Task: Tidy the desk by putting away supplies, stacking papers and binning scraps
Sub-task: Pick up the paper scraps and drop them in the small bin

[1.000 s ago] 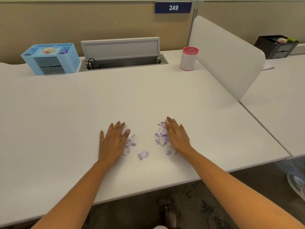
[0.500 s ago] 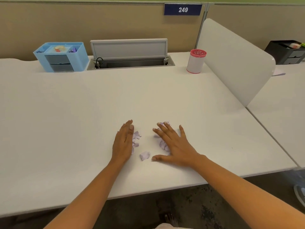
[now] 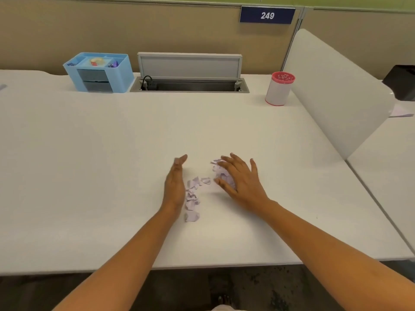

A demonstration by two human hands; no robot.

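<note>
Pale lilac paper scraps lie on the white desk toward 6 o'clock, between the two hands and short of the front edge. The left hand stands on its little-finger edge at 9 o'clock of the scraps, fingers straight and pressed together, palm touching the nearest bits. The right hand sits at 3 o'clock of them, palm down, fingers spread apart and loosely arched over a clump, most of which it hides (how many pieces lie beneath cannot be told). One crumpled piece lies alone at 6 o'clock of the rest.

At the desk's 10 o'clock stands a blue organiser, its contents too small to make out. An open cable hatch is at 12, a red-topped canister at 1, and a white divider at 2. A black object is cut off by the right edge.
</note>
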